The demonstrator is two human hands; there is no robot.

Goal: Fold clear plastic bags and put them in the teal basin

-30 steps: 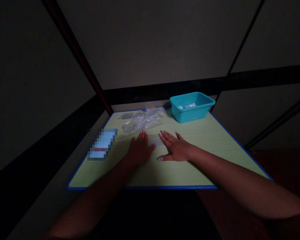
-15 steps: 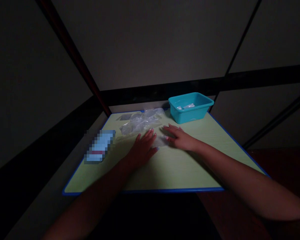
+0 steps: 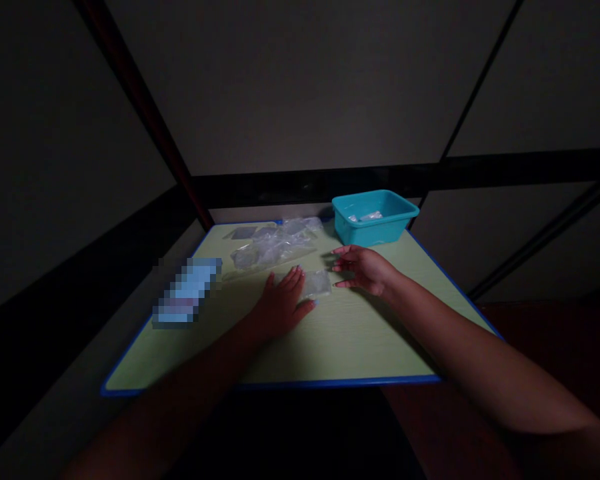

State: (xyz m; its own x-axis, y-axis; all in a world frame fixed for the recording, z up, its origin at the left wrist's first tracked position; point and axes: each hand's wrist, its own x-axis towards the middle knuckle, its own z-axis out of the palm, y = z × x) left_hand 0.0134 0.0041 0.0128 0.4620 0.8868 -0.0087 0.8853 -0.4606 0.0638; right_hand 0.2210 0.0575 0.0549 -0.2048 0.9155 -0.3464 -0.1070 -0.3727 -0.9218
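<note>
My left hand [image 3: 283, 301] lies flat over the left part of a clear plastic bag [image 3: 319, 284], fingers spread on the tabletop. The bag is flat and roughly rectangular; its left part is hidden under the hand. Just right of it, my right hand [image 3: 364, 270] hovers with fingers apart and curved toward the bag, holding nothing. Beyond my left hand a loose heap of crumpled clear plastic bags [image 3: 275, 245] spreads across the back of the table.
The pale green table [image 3: 360, 347] has a blue edge. A turquoise plastic basket [image 3: 373, 232] with some clear plastic packets inside stands at the back right. A blurred-out blue rectangular object [image 3: 187, 291] lies at the left edge. A wall panel [image 3: 305, 87] rises behind.
My right hand has lifted off the bag's right end and turned onto its side, fingers apart. My left hand stays flat on the bag. The view has shifted slightly.
</note>
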